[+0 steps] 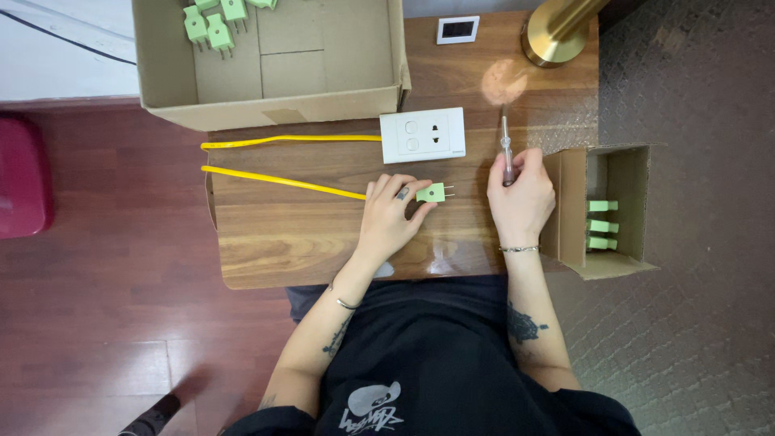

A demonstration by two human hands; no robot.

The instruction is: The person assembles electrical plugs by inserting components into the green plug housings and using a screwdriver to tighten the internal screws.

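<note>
My left hand (pixel 391 216) rests on the wooden table (pixel 274 242) and grips a small green plug (pixel 432 192) with two metal pins pointing right. A yellow cable (pixel 278 181) runs from under that hand to the left. My right hand (pixel 521 198) holds a clear-handled screwdriver (pixel 505 145) with its tip pointing away from me. A white wall socket plate (pixel 423 135) lies just beyond the plug, with a second yellow cable run (pixel 291 140) reaching its left side.
A large open cardboard box (pixel 323 105) with several green plugs (pixel 211 23) sits at the table's far left. A small cardboard box (pixel 626 211) on the right holds three green plugs. A brass lamp base (pixel 554 39) and a small white display (pixel 458 30) stand at the far edge.
</note>
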